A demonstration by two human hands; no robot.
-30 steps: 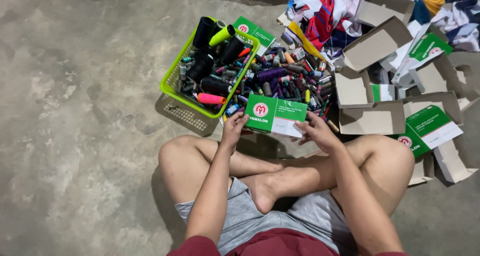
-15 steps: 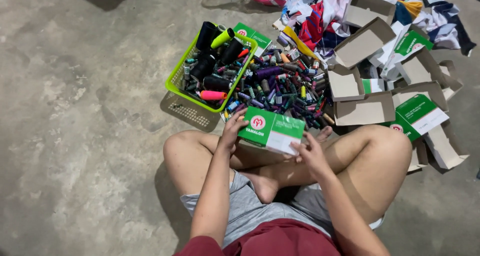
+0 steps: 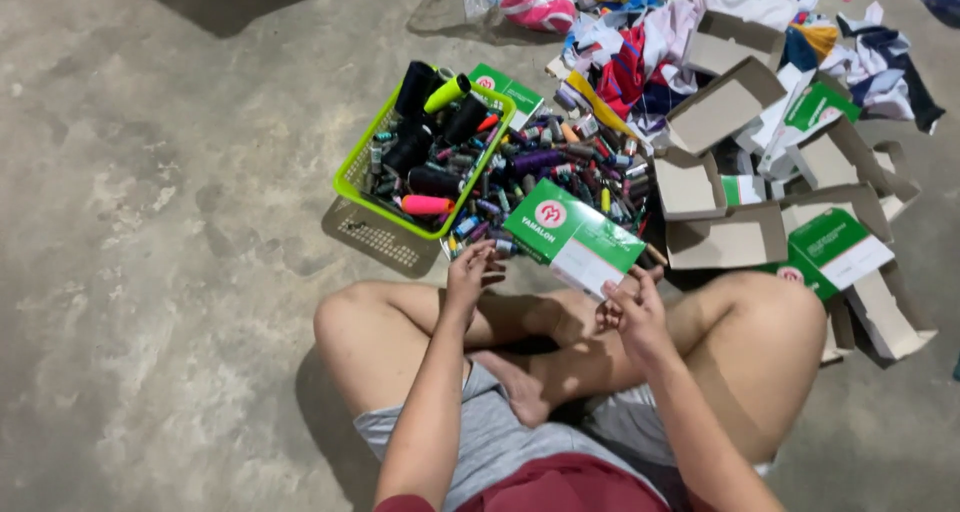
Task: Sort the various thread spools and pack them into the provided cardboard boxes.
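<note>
Right hand clamped on near lower corner of green-and-white box. Left hand held just beside box's left edge, fingers loosely spread; contact cannot be told. Box tilted, held above crossed legs, between both hands. Thread spool pile seen beyond box. Lime green basket positioned left of pile. Opened cardboard boxes scattered to right on concrete floor.

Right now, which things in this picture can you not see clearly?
- Head view: inside of the green and white box, its lid covers it.
- Right hand fingertips, hidden under the box.
- Thread spools in the green basket, too small to count.
- Cloth pile, cut by top edge.
</note>
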